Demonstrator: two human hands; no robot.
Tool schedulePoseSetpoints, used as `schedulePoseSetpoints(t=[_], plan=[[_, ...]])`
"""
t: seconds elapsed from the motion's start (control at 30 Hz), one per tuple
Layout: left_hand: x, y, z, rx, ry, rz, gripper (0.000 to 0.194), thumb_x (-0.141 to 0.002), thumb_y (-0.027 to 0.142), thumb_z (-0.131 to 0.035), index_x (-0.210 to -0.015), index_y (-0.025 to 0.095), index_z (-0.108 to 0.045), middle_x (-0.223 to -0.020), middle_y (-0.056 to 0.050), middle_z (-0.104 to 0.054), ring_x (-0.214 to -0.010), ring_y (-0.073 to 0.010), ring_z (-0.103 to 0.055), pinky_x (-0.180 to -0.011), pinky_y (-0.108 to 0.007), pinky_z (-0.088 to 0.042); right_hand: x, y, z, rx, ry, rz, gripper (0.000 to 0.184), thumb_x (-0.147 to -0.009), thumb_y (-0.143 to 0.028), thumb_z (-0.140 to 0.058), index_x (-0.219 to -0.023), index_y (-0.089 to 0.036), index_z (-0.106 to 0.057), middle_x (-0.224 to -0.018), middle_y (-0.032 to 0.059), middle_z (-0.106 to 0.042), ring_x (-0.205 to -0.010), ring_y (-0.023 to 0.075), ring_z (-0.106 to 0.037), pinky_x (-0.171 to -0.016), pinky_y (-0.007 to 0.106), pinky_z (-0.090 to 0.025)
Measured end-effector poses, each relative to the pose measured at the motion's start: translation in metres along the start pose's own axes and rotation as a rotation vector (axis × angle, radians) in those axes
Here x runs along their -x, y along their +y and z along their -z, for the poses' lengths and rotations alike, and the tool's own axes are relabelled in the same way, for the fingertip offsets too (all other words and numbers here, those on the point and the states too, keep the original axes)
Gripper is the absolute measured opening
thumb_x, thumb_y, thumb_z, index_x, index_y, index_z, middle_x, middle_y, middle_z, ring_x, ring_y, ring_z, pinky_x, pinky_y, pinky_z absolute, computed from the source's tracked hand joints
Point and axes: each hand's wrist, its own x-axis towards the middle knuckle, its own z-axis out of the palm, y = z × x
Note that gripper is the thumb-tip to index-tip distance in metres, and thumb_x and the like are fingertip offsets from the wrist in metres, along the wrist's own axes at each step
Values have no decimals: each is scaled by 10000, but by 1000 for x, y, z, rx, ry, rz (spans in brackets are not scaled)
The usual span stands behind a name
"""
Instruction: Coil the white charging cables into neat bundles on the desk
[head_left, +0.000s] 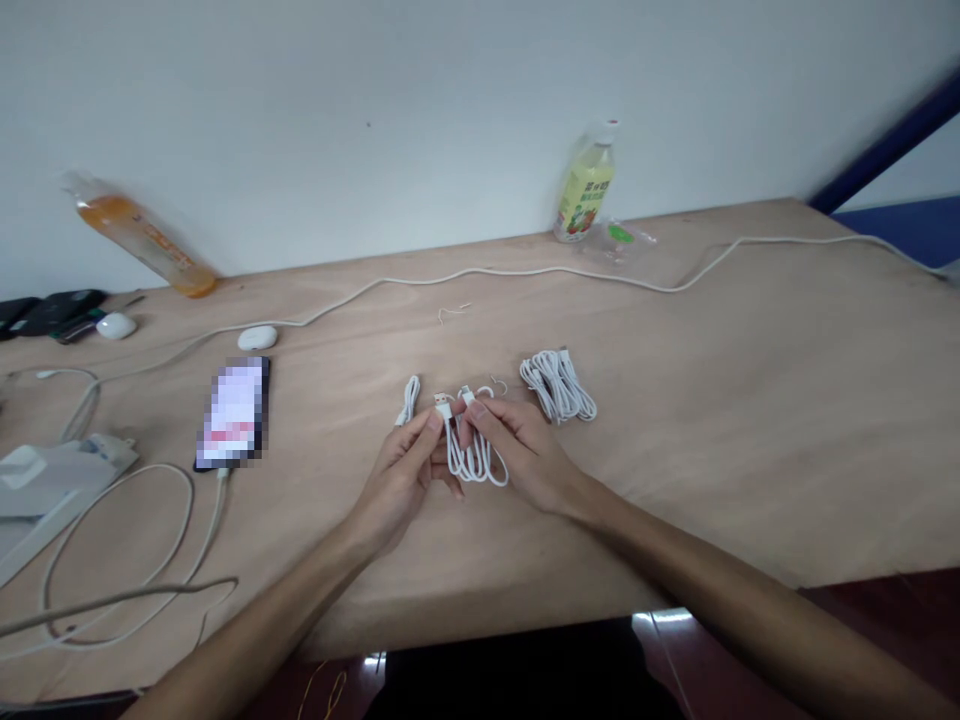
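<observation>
A folded white USB cable (474,462) lies between my two hands at the middle of the wooden table (750,400). My left hand (401,478) pinches it at the left, near the plug ends. My right hand (517,450) grips it from the right, fingers closed on the loops. A second bundled white cable (559,385) lies just right of my right hand. A short white piece of cable (409,398) lies just left of the plugs, above my left hand.
A phone (234,412) on a charging lead lies at the left, with a white earbud case (257,338) behind it. A long white cord (525,272) crosses the table's back. A yellow drink bottle (585,185) stands at the wall; an orange bottle (142,235) leans at the far left.
</observation>
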Motion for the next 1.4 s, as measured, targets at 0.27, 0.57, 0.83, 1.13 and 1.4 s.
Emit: schedulePoseSetpoints(t=[0.27,0.57,0.83,1.13,1.4], plan=[[1,0,0,0,1,8,506,-899,562,-873,-1200,158,-832,-838,-45,-738,-678,-147,-680,-530,-216,-605,0,0,0,7,-2,23,420,-1107,-451,-494,-783,-217,-624,-715,-26,-596,-607,116,-550,-591,268,-434],[0,0,-1,-26,-5,-4,502,-919,571,-848,-1210,162,-829,-855,-45,-732,-681,-151,-695,-530,-213,-600,0,-1,1,20,-20,-10,444,-1110,-510,-491,-794,-222,-610,-735,-19,-599,-619,126,-553,-596,277,-441],[-1,-1,2,-9,4,-9,499,-909,562,-862,-1207,164,-830,-816,-23,-698,-664,-146,-679,-522,-225,-601,0,-1,0,40,-5,-2,468,-1108,-546,-495,-790,-224,-614,-732,-15,-599,-633,132,-544,-614,285,-437],[-2,-2,2,-18,8,-13,491,-915,557,-857,-1206,163,-830,-820,-27,-705,-675,-153,-690,-521,-226,-599,1,0,0,15,-8,-27,467,-1102,-552,-499,-797,-219,-615,-735,-16,-596,-608,124,-549,-580,273,-435],[0,-1,1,-27,-4,-13,486,-938,563,-830,-1219,167,-826,-852,-43,-719,-696,-160,-697,-534,-226,-599,1,1,1,17,-8,-13,475,-1104,-561,-495,-791,-223,-614,-746,-8,-617,-637,133,-565,-615,283,-453]])
